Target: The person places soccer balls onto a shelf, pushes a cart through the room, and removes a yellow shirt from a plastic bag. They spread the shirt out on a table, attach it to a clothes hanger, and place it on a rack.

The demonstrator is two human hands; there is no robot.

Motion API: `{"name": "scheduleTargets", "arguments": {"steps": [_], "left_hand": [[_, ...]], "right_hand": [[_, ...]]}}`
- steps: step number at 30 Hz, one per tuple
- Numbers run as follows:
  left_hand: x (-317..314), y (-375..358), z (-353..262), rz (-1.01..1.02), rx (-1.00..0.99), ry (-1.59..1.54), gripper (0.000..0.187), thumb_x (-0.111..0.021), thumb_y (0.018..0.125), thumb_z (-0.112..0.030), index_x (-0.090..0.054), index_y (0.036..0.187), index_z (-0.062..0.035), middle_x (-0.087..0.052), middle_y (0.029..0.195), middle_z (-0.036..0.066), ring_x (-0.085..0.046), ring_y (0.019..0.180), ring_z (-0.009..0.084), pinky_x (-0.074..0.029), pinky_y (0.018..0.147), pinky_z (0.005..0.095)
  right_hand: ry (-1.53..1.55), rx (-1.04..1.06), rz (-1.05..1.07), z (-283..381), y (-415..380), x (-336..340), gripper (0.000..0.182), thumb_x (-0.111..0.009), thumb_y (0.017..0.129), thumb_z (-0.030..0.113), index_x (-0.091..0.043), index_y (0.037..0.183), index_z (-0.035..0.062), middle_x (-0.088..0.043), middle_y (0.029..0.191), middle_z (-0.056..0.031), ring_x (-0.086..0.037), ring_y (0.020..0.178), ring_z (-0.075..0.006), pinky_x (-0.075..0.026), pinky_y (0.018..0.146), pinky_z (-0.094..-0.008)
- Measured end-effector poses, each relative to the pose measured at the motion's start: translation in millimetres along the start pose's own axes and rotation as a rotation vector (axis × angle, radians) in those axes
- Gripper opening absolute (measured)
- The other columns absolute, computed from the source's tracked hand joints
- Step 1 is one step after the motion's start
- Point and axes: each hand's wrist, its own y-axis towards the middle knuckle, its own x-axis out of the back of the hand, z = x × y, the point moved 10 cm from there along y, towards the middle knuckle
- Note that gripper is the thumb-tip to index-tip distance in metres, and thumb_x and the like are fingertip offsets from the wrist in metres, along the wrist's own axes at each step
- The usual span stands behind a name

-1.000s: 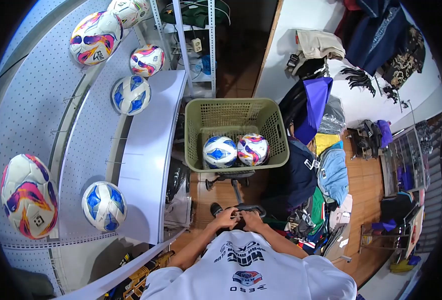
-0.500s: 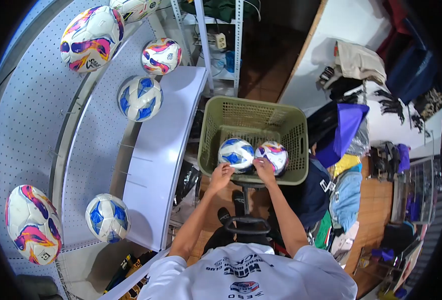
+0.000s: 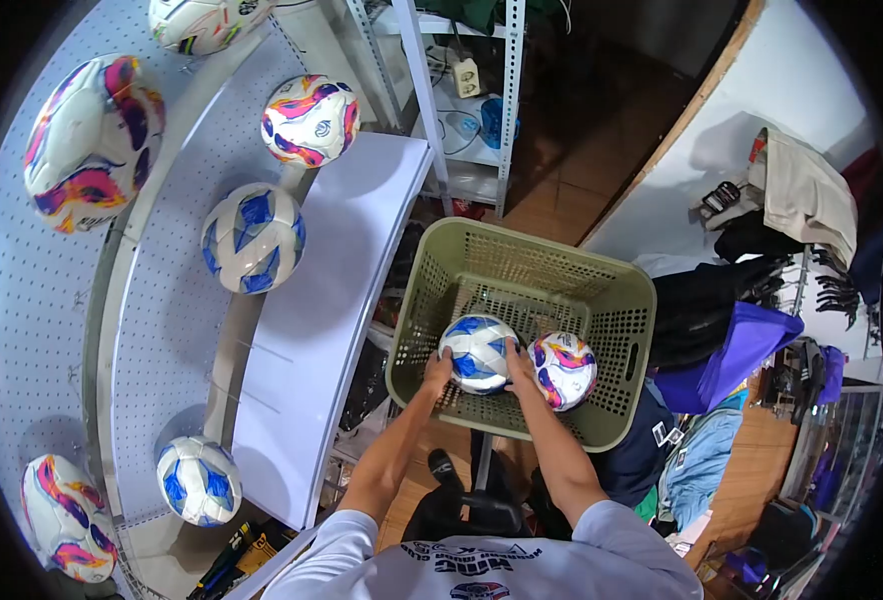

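A white and blue football (image 3: 480, 350) is between my two hands, inside the olive plastic basket (image 3: 532, 235). My left hand (image 3: 439, 370) presses on its left side, and my right hand (image 3: 520, 368) grips the opposite side with the fingers curved round it. Close to my right hand, a white football with pink, purple and orange patterns (image 3: 564, 372) rests in the basket. The palms and some fingers are hidden by the ball and by the angle.
On the left, a pegboard display with a white shelf (image 3: 332, 230) carries several footballs, among them a blue and white one (image 3: 254, 238) and a pink-patterned one (image 3: 311, 121). A metal rack (image 3: 507, 120) stands beyond the basket. Folded and hanging clothes (image 3: 702, 460) crowd the right side.
Both hands have moved from the near side of the blue and white football to its two sides and now hold it. The camera view has shifted, with the basket appearing larger and lower.
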Motion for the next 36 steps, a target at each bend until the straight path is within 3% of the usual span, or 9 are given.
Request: {"name": "scheduleTargets", "arguments": {"steps": [7, 9, 10, 14, 18, 19, 21, 25, 36], "left_hand": [[-1.6, -1.9, -10.5, -0.063, 0.217, -0.13, 0.067, -0.044, 0.096, -0.054, -0.045, 0.142, -0.0047, -0.051, 0.137, 0.02, -0.051, 0.123, 0.0311, -0.044, 0.098, 0.0417], [-19.3, 23.5, -3.0, 0.188, 0.147, -0.221, 0.064, -0.042, 0.096, -0.053, -0.037, 0.148, -0.0152, -0.038, 0.15, 0.017, -0.035, 0.135, 0.0383, -0.029, 0.101, 0.0637], [-1.2, -26.4, -41.9, -0.023, 0.195, -0.228, 0.052, -0.05, 0.095, -0.042, -0.052, 0.132, -0.0047, -0.063, 0.118, 0.019, -0.061, 0.102, 0.0286, -0.047, 0.09, 0.0411], [1.0, -34.3, -63.6, 0.049, -0.022, -0.276, 0.052, -0.049, 0.098, -0.039, -0.038, 0.137, -0.0058, -0.06, 0.092, 0.012, -0.05, 0.052, 0.0198, -0.043, 0.054, 0.0329], [33.0, -90.9, -122.3, -0.035, -0.35, -0.321, 0.055, -0.05, 0.098, -0.034, -0.038, 0.14, -0.001, -0.055, 0.125, 0.021, -0.055, 0.113, 0.028, -0.043, 0.097, 0.0357], [44.6, -105.4, -132.0, -0.045, -0.36, -0.332, 0.055, -0.05, 0.098, -0.034, -0.038, 0.14, -0.001, -0.055, 0.125, 0.021, -0.055, 0.113, 0.028, -0.043, 0.097, 0.0357], [81.4, -159.6, -165.3, -0.115, -0.579, -0.301, 0.054, -0.051, 0.098, -0.032, -0.037, 0.14, -0.0013, -0.049, 0.134, 0.022, -0.046, 0.127, 0.0295, -0.029, 0.11, 0.0366], [164.9, -262.1, -192.3, -0.255, -0.781, -0.505, 0.048, -0.049, 0.099, -0.025, -0.039, 0.137, 0.0021, -0.047, 0.134, 0.015, -0.044, 0.123, 0.0225, -0.035, 0.105, 0.0326], [400.4, -360.5, -98.1, -0.839, -0.936, -0.74, 0.047, -0.055, 0.096, -0.017, -0.036, 0.135, 0.0022, -0.041, 0.133, 0.019, -0.045, 0.122, 0.0278, -0.036, 0.105, 0.0391]], "right_hand": [[0.135, -0.17, 0.009, -0.3, 7.3, -3.3, 0.097, -0.06, 0.074, 0.067, -0.027, 0.152, 0.0192, -0.033, 0.152, -0.0206, -0.043, 0.129, -0.0481, -0.046, 0.087, -0.07], [0.213, -0.154, -0.021, 0.6, 12.6, -6.4, 0.094, -0.057, 0.076, 0.069, -0.027, 0.151, 0.0212, -0.031, 0.153, -0.0186, -0.037, 0.133, -0.0495, -0.033, 0.096, -0.0751], [0.236, -0.147, -0.011, 2.6, 12.4, -5.7, 0.093, -0.055, 0.076, 0.07, -0.027, 0.151, 0.0212, -0.031, 0.153, -0.0185, -0.037, 0.132, -0.0507, -0.033, 0.095, -0.0758], [0.336, -0.017, 0.015, 18.7, 7.3, -2.2, 0.084, -0.05, 0.079, 0.067, -0.031, 0.148, 0.022, -0.033, 0.152, -0.0171, -0.039, 0.131, -0.0515, -0.033, 0.094, -0.0764], [0.46, 0.277, -0.02, 82.2, -46.9, 17.7, 0.077, -0.052, 0.087, 0.05, -0.036, 0.145, 0.0026, -0.038, 0.147, -0.0199, -0.037, 0.135, -0.0326, -0.031, 0.109, -0.0395], [0.438, 0.418, 0.033, 92.3, -41.1, 16.6, 0.077, -0.051, 0.086, 0.054, -0.031, 0.15, 0.0156, -0.036, 0.149, -0.0163, -0.042, 0.132, -0.0396, -0.04, 0.095, -0.065], [0.54, 0.539, 0.143, 125.7, -88.7, 8.6, 0.079, -0.052, 0.087, 0.049, -0.025, 0.153, 0.0138, -0.037, 0.149, -0.015, -0.042, 0.133, -0.0341, -0.042, 0.1, -0.0549], [0.635, 0.691, 0.39, 199.8, -239.7, -33.3, 0.068, -0.05, 0.089, 0.034, -0.033, 0.149, 0.0077, -0.038, 0.147, -0.0152, -0.038, 0.134, -0.029, -0.033, 0.11, -0.0403], [0.139, 0.952, 0.761, 247.9, -404.1, -282.2, 0.071, -0.049, 0.089, 0.042, -0.039, 0.146, 0.0019, -0.044, 0.144, -0.0195, -0.041, 0.134, -0.03, -0.029, 0.111, -0.035]]}}
